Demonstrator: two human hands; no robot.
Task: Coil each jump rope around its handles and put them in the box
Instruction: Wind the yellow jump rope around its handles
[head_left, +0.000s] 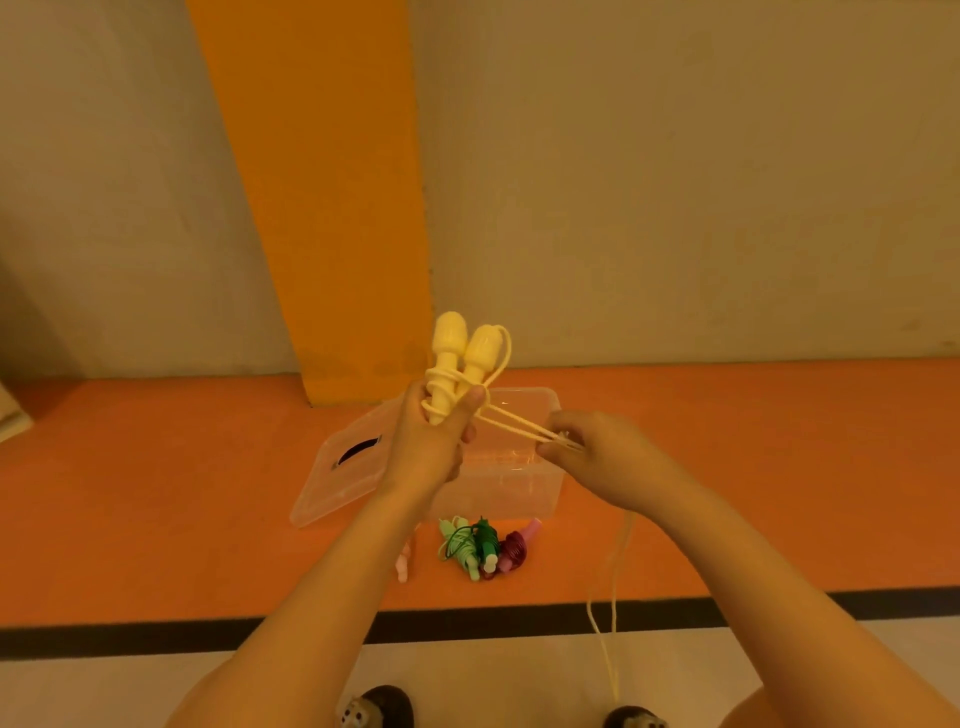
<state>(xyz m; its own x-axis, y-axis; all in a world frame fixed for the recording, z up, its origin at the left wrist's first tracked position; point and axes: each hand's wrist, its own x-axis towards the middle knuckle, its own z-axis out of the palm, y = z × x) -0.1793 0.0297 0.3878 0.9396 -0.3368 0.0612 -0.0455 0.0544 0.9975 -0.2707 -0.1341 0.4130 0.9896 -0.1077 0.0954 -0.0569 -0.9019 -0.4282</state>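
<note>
Above pale flooring and a black stripe, your left hand grips two pale-yellow plastic jump-rope handles, your right hand pinches their taut yellow cord; beyond, clear plastic box on orange floor, orange pillar, beige wall.

Orange pillar, black floor stripe

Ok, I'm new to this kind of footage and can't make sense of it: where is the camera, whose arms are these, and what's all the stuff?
No machine here: one camera on a person's head looks down at their bare arms. The left hand grips two yellow handles together; the right hand pinches their yellow cord, taut between the hands. On the orange floor stand a clear box and its lid, with coiled ropes, green and dark red, nearer the person.
</note>
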